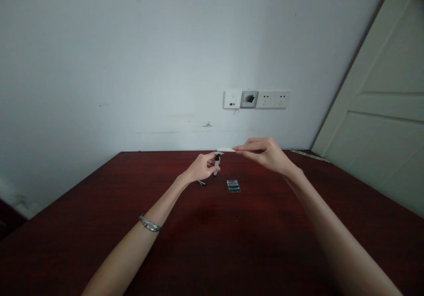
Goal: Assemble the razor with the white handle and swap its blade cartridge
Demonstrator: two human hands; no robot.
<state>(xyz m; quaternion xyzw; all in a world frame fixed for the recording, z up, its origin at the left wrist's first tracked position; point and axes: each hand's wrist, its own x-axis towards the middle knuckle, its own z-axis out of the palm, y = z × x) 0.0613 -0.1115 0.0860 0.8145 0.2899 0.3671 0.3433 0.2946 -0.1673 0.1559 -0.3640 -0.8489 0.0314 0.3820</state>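
Near frame centre, the left hand, reaching from lower left, grips a near-upright razor, head up, while the right hand pinches a level white strip pointing left.

i cannot resolve the inserts inside the clear case; they are too small. the left hand hides part of the razor-like tool. the right hand covers one end of the white strip; i cannot confirm strip-to-tool contact. the view's lower edge cuts off both forearms.
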